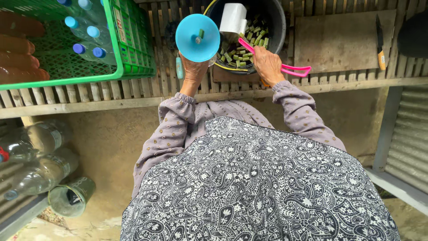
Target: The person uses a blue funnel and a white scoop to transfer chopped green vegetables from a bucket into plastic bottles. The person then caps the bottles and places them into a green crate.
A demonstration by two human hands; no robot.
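Slatted bamboo/wood bench [133, 96] across top of frame w/ everything sitting on it. Patterned black-and-white paisley skirt [263, 187] & dotted mauve long-sleeve top [178, 129] filling bottom centre.

Green plastic lattice crate [133, 49] at 10 o'clock, holding clear plastic bottles w/ blue caps [87, 38]. Flat brown rectangular board [341, 40] at 2 o'clock, w/ dark-bladed, yellow-handled knife [380, 44] lying along its right edge. Round black plastic tub [277, 24] at 12 o'clock, approx. half full of small cut green stalk pieces [238, 56]; white plastic scoop or cup [233, 18] resting inside at tub's 11 o'clock.

Empty clear plastic bottles [35, 156] lying on ground at 8 o'clock, open grey tin can [71, 196] just below them at 7.

Blue plastic round funnel [197, 37] at 11 o'clock, just left of tub, one green piece sitting in its mouth. What funnel stands in: mostly hidden, cannot tell. Left hand [194, 71] directly below funnel at its 6 o'clock, fingers wrapped closed around whatever is under it.

Pink plastic tongs [272, 60] reaching from tub's 6 o'clock rim out toward 3 o'clock; tips down among green pieces. Right hand [267, 64] closed round tongs mid-length, fingers gripping, over tub's lower rim.
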